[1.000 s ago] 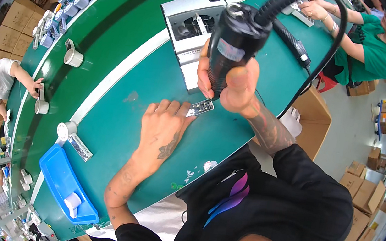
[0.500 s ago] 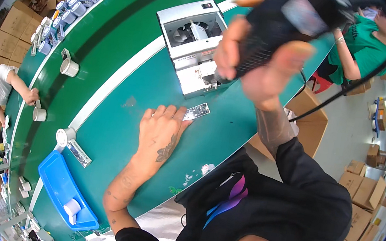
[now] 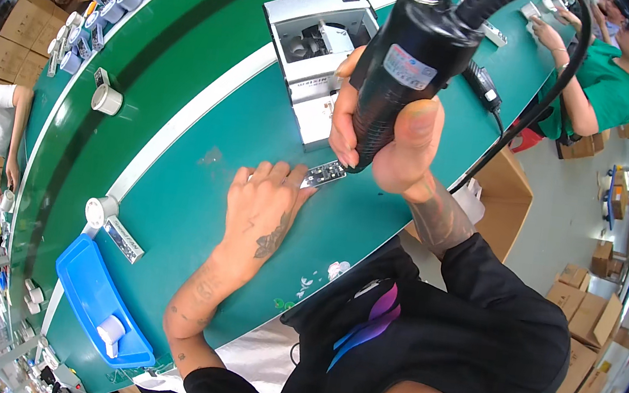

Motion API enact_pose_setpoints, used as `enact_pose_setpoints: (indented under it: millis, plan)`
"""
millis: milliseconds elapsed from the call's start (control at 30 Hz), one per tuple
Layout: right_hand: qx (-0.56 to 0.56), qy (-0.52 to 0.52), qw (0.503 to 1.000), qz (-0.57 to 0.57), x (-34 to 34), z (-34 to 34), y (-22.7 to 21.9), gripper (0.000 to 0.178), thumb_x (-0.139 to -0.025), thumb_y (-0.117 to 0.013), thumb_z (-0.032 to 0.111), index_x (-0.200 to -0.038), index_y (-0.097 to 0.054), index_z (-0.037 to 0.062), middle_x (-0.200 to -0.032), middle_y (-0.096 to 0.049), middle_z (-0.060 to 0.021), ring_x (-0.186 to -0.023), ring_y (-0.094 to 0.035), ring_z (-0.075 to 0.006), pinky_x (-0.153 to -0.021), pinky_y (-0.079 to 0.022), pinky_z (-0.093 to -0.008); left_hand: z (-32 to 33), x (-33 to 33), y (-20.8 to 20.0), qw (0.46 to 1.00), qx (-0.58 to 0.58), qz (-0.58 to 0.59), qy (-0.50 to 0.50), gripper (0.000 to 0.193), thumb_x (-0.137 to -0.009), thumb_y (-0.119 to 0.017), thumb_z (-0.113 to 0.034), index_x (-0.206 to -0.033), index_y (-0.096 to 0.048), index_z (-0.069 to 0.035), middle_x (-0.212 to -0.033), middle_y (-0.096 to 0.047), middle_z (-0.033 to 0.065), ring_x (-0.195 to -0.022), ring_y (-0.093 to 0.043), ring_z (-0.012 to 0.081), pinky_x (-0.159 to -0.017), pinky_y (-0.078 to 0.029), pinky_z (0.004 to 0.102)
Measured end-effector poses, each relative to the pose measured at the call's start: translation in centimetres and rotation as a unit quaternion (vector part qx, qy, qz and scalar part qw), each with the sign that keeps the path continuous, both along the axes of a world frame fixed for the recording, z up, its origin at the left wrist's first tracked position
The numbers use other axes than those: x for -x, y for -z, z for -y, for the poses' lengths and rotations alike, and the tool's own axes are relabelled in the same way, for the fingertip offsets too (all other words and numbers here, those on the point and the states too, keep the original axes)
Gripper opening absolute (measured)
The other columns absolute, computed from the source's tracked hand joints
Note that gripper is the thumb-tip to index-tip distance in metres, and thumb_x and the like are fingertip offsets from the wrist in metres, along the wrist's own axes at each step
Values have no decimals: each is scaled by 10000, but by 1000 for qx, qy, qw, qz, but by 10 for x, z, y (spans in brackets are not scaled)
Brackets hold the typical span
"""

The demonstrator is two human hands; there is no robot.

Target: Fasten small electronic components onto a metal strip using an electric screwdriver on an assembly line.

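Observation:
In my right hand is a black corded electric screwdriver, gripped round its barrel with the tip pointing down. Its lower end hides behind my fingers, over the far end of a small flat white part with a dark patterned face. My left hand lies on the green bench and pinches the near end of that part between thumb and forefinger. I cannot tell whether the screwdriver touches it. Just beyond both hands stands a grey-white screw feeder, partly hidden by the screwdriver.
A blue tray holding a white cup-like part lies to the left. Another white piece sits beside it. A green conveyor curves behind. A second screwdriver rests at right. A cardboard box is beside the bench; co-workers sit both sides.
My right hand has brought the screwdriver down and left, from beside the feeder to over the far end of the flat part. My left hand stays in place, holding it.

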State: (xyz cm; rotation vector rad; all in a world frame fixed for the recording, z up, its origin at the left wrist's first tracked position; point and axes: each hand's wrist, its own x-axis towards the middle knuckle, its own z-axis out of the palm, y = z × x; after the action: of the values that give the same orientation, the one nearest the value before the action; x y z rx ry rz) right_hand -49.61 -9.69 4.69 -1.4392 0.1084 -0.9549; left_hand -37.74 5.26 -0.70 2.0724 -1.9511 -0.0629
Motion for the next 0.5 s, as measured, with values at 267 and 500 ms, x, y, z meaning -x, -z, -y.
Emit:
enact_pose_setpoints:
  millis: [267, 500]
  plan:
    - [-11, 6, 1000, 0, 2, -1, 13, 889, -886, -484, 768, -1170, -438, -73, -591, -513, -71, -433, -473, -109, -409, -396, -250, 2, 0, -4, 1000, 3, -24, 3, 276, -855, -732, -252, -1044, -720, -51, -863, -651, 66, -833, -622, 244, -723, -447, 379]
    - [-55, -4, 998, -17, 6, -1, 13, 908, -822, -489, 837, -1175, -432, 3, -602, -500, -51, -430, -461, -111, -411, -398, -250, 1, -2, -2, 1000, -5, -15, 3, 250, -853, -722, -272, -1008, -703, -77, -861, -644, 50, -853, -618, 213, -733, -443, 366]
